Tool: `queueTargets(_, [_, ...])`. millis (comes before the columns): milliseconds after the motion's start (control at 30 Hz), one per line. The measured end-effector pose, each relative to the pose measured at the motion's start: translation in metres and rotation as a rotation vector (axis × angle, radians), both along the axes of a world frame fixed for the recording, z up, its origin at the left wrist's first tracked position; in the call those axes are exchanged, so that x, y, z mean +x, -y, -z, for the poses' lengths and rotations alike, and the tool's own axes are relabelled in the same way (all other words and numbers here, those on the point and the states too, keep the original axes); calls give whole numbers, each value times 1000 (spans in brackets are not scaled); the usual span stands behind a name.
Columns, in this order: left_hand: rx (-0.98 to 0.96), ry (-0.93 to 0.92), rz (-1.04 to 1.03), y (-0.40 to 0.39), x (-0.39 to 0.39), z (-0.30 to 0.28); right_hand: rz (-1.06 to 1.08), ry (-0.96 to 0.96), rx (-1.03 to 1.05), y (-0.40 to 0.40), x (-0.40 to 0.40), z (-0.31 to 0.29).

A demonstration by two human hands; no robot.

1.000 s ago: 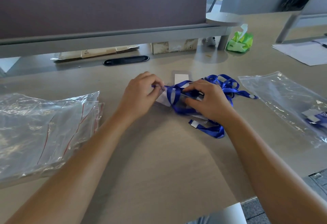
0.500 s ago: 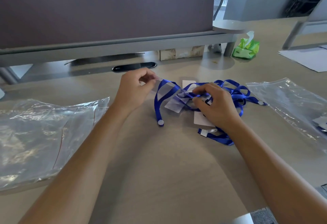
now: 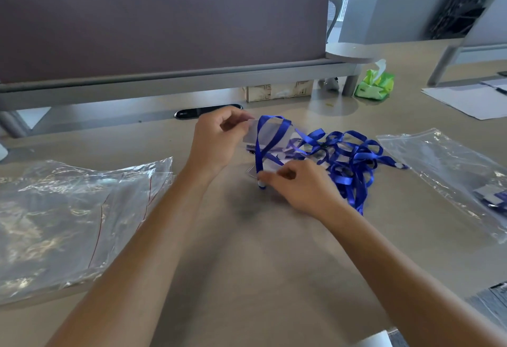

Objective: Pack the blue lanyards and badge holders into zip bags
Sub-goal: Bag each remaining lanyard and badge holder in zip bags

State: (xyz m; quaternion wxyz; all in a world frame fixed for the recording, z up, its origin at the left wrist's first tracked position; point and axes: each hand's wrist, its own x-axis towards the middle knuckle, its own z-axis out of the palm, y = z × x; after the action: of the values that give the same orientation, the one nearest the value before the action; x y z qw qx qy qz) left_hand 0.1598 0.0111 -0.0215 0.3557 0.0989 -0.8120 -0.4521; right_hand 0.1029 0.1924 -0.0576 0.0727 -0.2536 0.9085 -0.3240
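A tangle of blue lanyards with clear badge holders lies on the desk at centre right. My left hand pinches the corner of one clear badge holder, lifted off the desk with a blue strap looped over it. My right hand pinches the lower end of that strap near its white tip. A stack of empty clear zip bags lies at the left. Another zip bag at the right holds a lanyard and holders.
A purple desk divider runs along the back, with a black cable slot and a small box below it. A green tissue pack and papers sit at the back right. People are seen beyond the divider.
My left hand lifted the badge holder higher. My right hand left the lanyard pile and moved down-left to take the hanging end of the strap.
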Motion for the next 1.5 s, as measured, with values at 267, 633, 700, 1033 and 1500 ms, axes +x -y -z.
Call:
queueTargets(267, [46,-11,-15,3,-2,0,72,-124,135,27,8,9])
queueTargets(633, [20,-5,-29,6,1,-1,64,-38,-176,12,-1,7])
queueTargets(700, [-36,15,-58,8,3,-1,60,10,-293,3,-2,-1])
queueTargets(1033, [-87,141,18,-9,6,-9,133,-25,-601,-23,-22,-68])
queueTargets(1500, [-64,67,3,-31,-1,-16,-58,-228,-336,-19,-15,-83])
